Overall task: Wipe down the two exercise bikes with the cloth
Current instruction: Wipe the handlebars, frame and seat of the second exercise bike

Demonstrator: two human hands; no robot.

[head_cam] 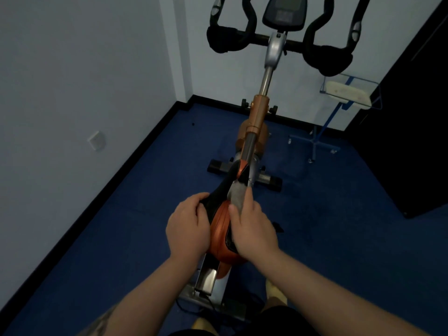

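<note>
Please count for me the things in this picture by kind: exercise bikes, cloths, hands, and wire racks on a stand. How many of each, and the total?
Exercise bike: 1
Grey cloth: 1
Hands: 2, left hand and right hand
Blue wire rack on a stand: 1
Total: 5

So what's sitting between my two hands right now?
In the head view, the bike's orange and black saddle lies between the left hand and the right hand, which presses the grey cloth onto it.
</note>
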